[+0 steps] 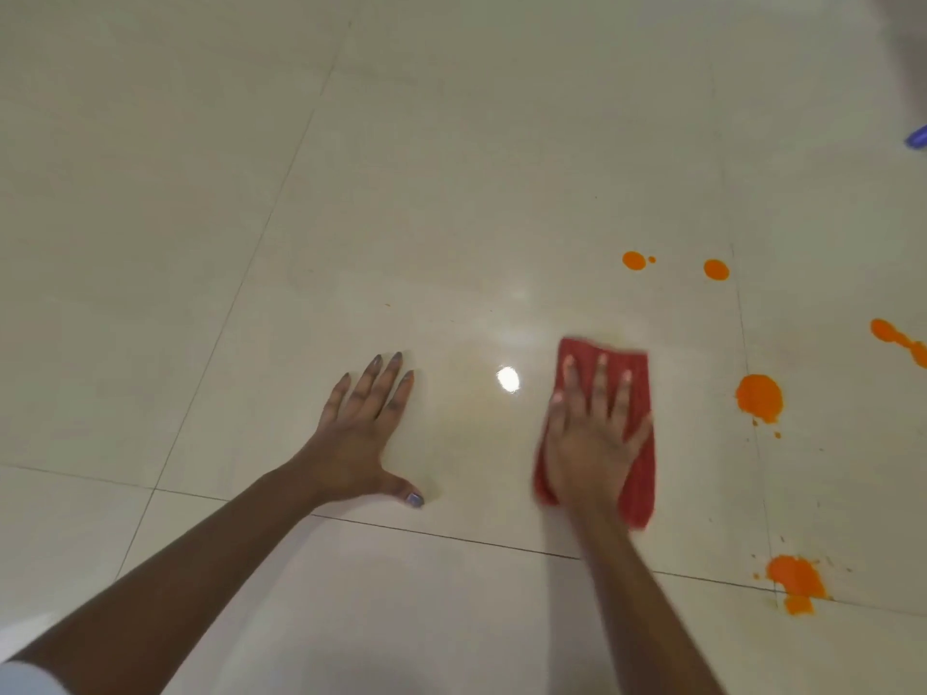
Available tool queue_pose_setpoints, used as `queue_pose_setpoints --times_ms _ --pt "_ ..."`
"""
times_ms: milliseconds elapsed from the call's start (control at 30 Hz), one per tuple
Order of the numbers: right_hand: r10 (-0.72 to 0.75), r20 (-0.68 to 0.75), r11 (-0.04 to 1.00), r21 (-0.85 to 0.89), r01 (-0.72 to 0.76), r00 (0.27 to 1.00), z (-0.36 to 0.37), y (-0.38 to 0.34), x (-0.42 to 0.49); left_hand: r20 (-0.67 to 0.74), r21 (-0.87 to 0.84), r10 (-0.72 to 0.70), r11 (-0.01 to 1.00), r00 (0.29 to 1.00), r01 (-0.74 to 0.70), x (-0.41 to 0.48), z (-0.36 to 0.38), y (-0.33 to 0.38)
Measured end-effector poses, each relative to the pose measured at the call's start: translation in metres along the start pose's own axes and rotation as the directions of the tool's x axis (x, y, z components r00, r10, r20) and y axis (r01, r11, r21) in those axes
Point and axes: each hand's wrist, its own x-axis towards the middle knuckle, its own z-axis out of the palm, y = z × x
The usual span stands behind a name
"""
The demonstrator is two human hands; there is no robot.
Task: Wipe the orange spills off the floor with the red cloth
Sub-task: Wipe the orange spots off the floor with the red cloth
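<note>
right hand [594,433]: flat, fingers spread, pressing red cloth [637,388] onto tiled floor [451,168], no closed grip | left hand [363,433]: flat on floor, empty | orange spills [759,397]: right of cloth, apart

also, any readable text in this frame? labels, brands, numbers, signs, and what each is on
None. No text on the red cloth, the floor tiles or either hand.
The blue object cut off at the right edge shows no readable marking; too little of it is in view to tell.
</note>
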Motion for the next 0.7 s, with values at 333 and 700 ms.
queue_pose_setpoints --times_ms 333,700 --pt "-0.255 0.185 0.963 -0.038 0.266 0.949 0.007 -0.075 0.074 -0.026 -0.008 -0.001 1.000 1.000 0.000 -0.003 -0.002 0.000" --pt "-0.346 0.396 0.926 -0.003 0.378 0.851 -0.006 -0.091 -0.062 0.019 -0.064 -0.177 0.982 0.984 0.178 -0.046 -0.012 -0.039"
